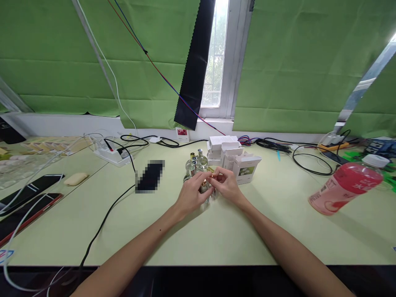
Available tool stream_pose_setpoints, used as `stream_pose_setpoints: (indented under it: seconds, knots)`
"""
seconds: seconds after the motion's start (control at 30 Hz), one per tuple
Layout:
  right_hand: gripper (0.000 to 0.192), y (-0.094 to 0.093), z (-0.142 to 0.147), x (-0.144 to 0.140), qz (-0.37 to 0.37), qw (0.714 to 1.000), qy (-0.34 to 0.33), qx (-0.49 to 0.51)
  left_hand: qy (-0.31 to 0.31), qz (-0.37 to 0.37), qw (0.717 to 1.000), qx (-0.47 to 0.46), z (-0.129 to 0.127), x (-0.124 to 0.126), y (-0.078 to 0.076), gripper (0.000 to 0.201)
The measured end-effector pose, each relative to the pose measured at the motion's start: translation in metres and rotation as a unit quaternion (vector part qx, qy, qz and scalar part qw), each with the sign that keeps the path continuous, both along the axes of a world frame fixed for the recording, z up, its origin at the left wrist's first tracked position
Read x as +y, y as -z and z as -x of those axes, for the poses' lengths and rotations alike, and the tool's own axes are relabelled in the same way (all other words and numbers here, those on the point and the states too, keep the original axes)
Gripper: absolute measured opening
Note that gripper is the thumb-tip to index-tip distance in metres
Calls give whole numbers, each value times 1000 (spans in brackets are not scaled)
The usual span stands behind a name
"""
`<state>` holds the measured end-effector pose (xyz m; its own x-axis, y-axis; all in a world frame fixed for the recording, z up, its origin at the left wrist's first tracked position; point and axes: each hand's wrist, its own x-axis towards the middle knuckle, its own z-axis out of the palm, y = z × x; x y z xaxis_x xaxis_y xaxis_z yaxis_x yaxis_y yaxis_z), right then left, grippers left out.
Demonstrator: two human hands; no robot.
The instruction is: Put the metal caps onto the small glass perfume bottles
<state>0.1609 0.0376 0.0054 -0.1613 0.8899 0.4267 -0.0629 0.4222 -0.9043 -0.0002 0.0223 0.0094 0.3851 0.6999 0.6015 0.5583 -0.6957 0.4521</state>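
Observation:
My left hand (192,192) and my right hand (228,186) meet over a cluster of small glass spray bottles (201,160). Both hands are closed, thumbs and fingertips pinched together around something tiny with a coppery glint; its kind is hidden by the fingers. Just below the fingertips, a clear glass bottle (204,186) shows partly between the hands. The bottles behind have silver or gold-coloured tops and stand upright. Close to my right hand is a white carton (246,169) with a green picture panel, and more white boxes (223,144) are stacked behind it.
A pink-labelled drink bottle (343,187) stands at the right. On the left lie a pixelated dark object (150,176), phones (27,189), a cream-coloured case (76,178) and a white power strip (113,154). Black cables (272,144) run along the back; one cable (107,218) crosses the table.

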Motion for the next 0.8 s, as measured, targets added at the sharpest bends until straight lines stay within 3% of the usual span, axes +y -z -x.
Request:
stream_pose_setpoints:
  seconds: [0.8]
  knots:
    - [31,5,1,3,-2,1000,13,7,1,-7,1000,4,0,0,-2,34]
